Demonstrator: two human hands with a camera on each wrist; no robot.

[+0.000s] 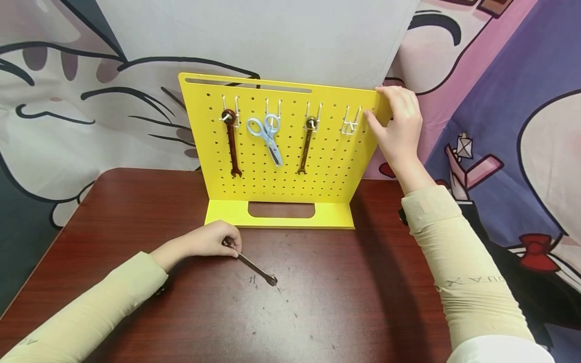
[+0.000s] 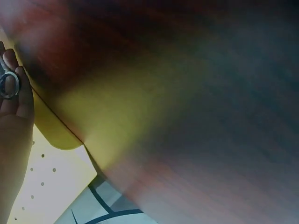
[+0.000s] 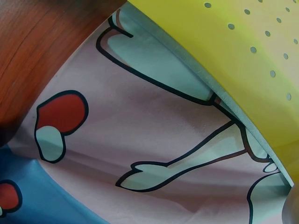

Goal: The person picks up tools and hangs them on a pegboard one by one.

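Observation:
My left hand (image 1: 213,239) pinches a combination wrench (image 1: 256,268) near its ring end, low over the table and just in front of the pegboard's base; the open end points toward the front right. In the left wrist view the wrench's ring (image 2: 10,85) shows beside the fingers at the left edge. My right hand (image 1: 401,123) grips the upper right edge of the yellow pegboard (image 1: 281,184), its thumb on the front face. A white wire hook (image 1: 349,126) is close to that thumb. The right wrist view catches only a sliver of the hand.
On other hooks hang a reddish-brown wrench (image 1: 232,146), light-blue scissors (image 1: 269,136) and another wrench (image 1: 305,151). The pegboard stands on the dark red-brown table (image 1: 317,302), near its back edge. Cartoon-printed cloth (image 1: 150,111) and a white panel (image 1: 272,40) are behind it.

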